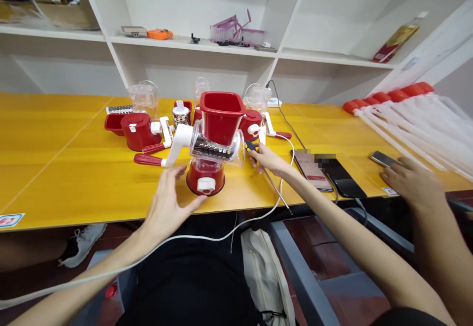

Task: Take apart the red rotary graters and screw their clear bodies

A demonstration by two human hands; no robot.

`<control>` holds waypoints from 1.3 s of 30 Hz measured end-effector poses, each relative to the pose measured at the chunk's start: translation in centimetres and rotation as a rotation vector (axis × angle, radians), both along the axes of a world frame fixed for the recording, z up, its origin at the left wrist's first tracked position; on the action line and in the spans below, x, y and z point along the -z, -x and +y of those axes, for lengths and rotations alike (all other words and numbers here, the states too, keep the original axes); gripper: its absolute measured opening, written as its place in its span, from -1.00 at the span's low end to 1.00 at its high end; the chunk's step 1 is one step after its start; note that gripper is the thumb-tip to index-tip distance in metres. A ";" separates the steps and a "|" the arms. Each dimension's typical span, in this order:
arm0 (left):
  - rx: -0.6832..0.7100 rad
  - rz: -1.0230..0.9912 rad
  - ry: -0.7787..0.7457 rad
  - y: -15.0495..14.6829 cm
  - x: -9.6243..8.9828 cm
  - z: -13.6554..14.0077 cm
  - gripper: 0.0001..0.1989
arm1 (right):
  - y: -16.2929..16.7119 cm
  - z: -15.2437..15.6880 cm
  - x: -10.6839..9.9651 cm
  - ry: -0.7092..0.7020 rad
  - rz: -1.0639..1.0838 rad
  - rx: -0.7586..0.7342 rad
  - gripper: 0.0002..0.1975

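In the head view, a red rotary drum grater [223, 114] stands upright near the table's front edge. It has a red hopper, a clear housing with a metal drum and a white crank with a red handle. My left hand [168, 200] is open, thumb and fingers spread beside the red base [206, 176] and its white knob; whether it touches the base I cannot tell. On the grater's right, my right hand [269, 158] is closed on a screwdriver [271, 182] with a dark and yellow handle. Its long shaft slants down toward me, past the table edge.
More grater parts [138, 131] stand behind on the yellow table [66, 168]. Two phones [312, 168] lie at right. A white cable [207, 238] crosses over my lap. At far right another person's hand [414, 180] touches a phone. White shelves [199, 48] rise behind.
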State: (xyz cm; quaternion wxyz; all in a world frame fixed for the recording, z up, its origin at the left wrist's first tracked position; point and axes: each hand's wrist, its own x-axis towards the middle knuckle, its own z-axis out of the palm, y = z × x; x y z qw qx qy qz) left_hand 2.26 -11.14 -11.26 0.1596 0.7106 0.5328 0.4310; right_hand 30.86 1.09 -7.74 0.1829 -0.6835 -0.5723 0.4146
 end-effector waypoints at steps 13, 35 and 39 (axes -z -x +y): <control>0.063 0.003 0.251 -1.4 0.4 3.2 -0.07 | 3.6 2.1 0.0 -0.228 -0.542 -0.101 -0.37; 0.150 -0.185 0.184 -0.2 -0.2 3.7 -0.15 | 4.3 -3.0 -7.8 -0.981 0.158 -0.259 -0.21; 0.212 -0.172 0.160 0.5 -0.2 4.3 -0.15 | 6.9 -4.6 -11.2 -0.935 0.347 -0.570 -0.07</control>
